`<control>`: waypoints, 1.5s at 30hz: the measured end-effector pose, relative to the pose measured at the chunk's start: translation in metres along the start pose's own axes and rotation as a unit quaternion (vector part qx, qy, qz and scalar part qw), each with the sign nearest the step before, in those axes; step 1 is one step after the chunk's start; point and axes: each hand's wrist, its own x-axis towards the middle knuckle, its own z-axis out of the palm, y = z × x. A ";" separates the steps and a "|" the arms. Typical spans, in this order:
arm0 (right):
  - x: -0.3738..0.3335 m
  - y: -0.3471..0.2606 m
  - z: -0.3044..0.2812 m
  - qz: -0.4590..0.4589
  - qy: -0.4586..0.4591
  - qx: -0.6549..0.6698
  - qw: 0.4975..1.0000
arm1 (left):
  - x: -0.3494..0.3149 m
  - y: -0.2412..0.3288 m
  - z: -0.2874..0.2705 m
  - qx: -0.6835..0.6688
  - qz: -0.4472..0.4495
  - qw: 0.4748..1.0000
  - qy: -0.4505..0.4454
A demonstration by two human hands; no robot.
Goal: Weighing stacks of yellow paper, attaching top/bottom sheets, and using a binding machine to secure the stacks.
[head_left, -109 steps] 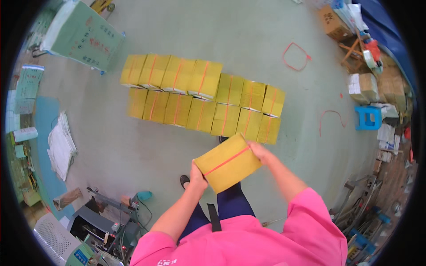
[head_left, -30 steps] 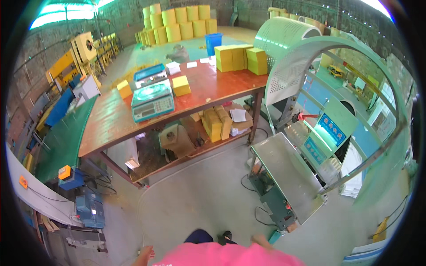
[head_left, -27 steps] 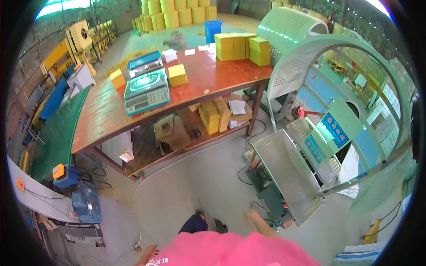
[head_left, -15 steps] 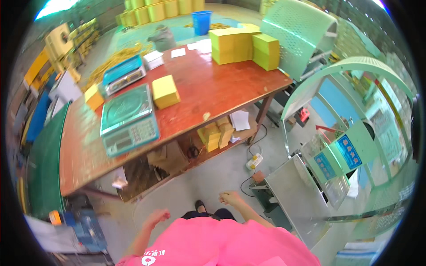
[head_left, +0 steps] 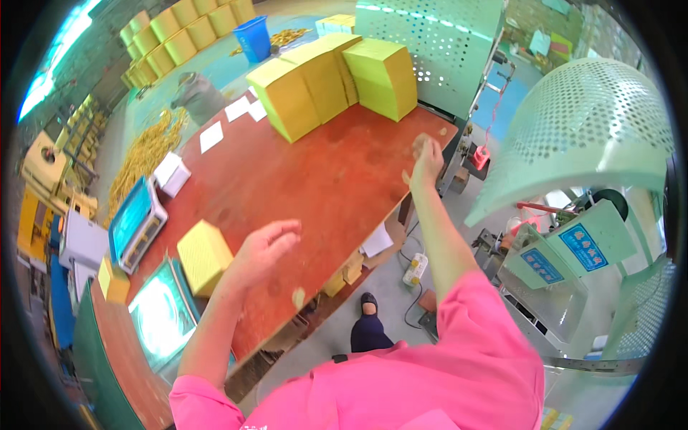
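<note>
My left hand (head_left: pixel 266 249) is raised over the near part of the red-brown table (head_left: pixel 322 183), fingers stretched and holding nothing. The yellow paper block (head_left: pixel 203 251) stands just left of it. Further out, my right hand (head_left: pixel 428 161) is above the table's right end, its fingers curled and slightly blurred. What they hold, if anything, I cannot make out. Beyond that hand, tall yellow paper stacks (head_left: pixel 304 86) and a separate yellow-green stack (head_left: pixel 383 79) stand at the table's far edge. Neither hand touches them.
Scales with a green platform (head_left: pixel 161 315) and a blue tray (head_left: pixel 131 218) occupy the table's left end. White paper sheets (head_left: pixel 211 137) lie along the far edge. On the right stands a pale green machine with a perforated cover (head_left: pixel 588 122). A power strip (head_left: pixel 415 269) lies on the floor.
I have come closer to the table, and the view has turned right. Both hands have risen from beside my body to over the tabletop, the right reaching farther forward.
</note>
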 end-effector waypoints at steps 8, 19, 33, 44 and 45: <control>0.217 0.105 0.027 -0.055 0.184 -0.199 0.961 | 0.291 0.079 -0.037 0.165 0.231 0.950 0.132; 0.277 0.123 0.030 0.074 -0.110 -0.213 0.968 | 0.542 0.097 0.001 0.452 0.392 0.797 0.082; 0.137 0.083 0.065 0.107 -0.055 -0.187 0.975 | 0.448 0.034 -0.011 0.419 0.450 0.778 0.131; -0.160 -0.002 0.014 0.179 -0.260 -0.198 0.928 | 0.119 -0.007 -0.057 0.301 0.369 0.879 0.020; -0.202 -0.015 0.015 0.210 -0.256 -0.185 0.925 | 0.082 -0.007 -0.060 0.315 0.359 0.878 0.022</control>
